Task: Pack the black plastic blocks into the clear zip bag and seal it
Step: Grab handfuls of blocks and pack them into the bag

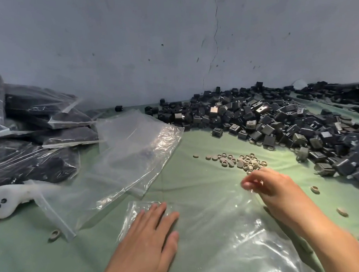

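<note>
Your left hand (151, 233) lay flat and relaxed, fingers straight, pressing the near side of the clear zip bag (212, 229) onto the green-covered tabletop (198, 143), probably so the film would not slide. Your right hand (269, 184), fingers curled and a little blurred, seemed to pinch the bag's far edge, likely to lift the mouth open. The bag lay between your hands, flat and with nothing in it that I could see. Just beyond your right fingers sat a small cluster of beige rings (240, 161). The black plastic blocks (279, 116) were heaped on the right, within easy scooping reach. Spare empty bags (132, 143) and filled bags (35, 124) lay to the left.
</note>
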Motion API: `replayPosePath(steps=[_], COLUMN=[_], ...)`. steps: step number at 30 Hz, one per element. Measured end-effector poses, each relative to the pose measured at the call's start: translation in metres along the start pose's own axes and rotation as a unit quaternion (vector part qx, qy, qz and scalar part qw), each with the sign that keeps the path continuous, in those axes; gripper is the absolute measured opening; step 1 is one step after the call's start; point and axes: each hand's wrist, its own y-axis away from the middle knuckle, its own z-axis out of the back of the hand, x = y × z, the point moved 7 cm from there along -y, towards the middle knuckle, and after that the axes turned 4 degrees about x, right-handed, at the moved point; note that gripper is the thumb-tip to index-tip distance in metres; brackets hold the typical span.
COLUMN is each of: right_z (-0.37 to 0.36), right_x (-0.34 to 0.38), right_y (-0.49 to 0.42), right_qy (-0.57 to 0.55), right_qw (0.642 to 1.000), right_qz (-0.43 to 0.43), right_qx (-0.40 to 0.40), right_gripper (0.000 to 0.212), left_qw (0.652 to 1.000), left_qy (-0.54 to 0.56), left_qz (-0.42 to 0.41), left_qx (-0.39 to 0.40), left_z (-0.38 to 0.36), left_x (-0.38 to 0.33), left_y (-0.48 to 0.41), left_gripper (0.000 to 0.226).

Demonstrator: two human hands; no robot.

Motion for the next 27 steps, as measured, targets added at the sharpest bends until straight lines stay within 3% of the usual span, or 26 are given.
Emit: replayPosePath(steps=[3,6,8,11,14,16,18,20,22,27], right_z=[0.011,0.038,0.049,0.01,-0.065,-0.083,-0.067,-0.051,-0.044,-0.021], right_x=[0.006,-0.018,-0.019,0.031,0.061,0.03,-0.009,-0.033,-0.039,-0.026], right_y=[-0.001,0.003,0.01,0.024,0.045,0.049,0.047,0.047,0.05,0.059], right_qy=[0.019,0.018,-0.037,-0.156,0.031,0.16,0.203,0.209,0.185,0.105], right_qw=[0.997,0.99,0.984,0.985,0.993,0.977,0.966,0.962,0.966,0.983], right_qz=[0.052,-0.04,-0.069,-0.014,0.079,0.016,-0.077,-0.124,-0.133,-0.138], right_qx=[-0.063,-0.132,-0.161,-0.066,0.081,0.141,0.14,0.126,0.124,0.062], right_gripper=[0.016,0.018,0.021,0.036,0.062,0.069,0.07,0.073,0.08,0.091], left_qw=[1.0,1.0,1.0,1.0,1.0,0.999,0.999,0.999,0.999,0.995], left_qy=[0.01,-0.029,-0.019,-0.012,-0.014,-0.02,-0.018,-0.011,0.001,0.003], left_qz=[-0.003,0.004,0.013,0.023,0.027,0.032,0.036,0.034,0.035,0.085], left_qx=[0.003,-0.001,-0.001,0.005,0.005,0.004,-0.003,-0.013,-0.018,-0.055], left_z=[0.0,-0.003,-0.003,-0.007,-0.008,-0.007,-0.005,-0.004,-0.004,0.0], left_x=[0.001,0.003,0.004,0.005,0.006,0.008,0.008,0.007,0.007,0.025], left_y=[0.001,0.0,0.0,-0.001,-0.002,0.0,0.001,0.002,0.003,0.0], left_gripper=[0.082,0.067,0.08,0.086,0.082,0.072,0.061,0.066,0.071,0.054])
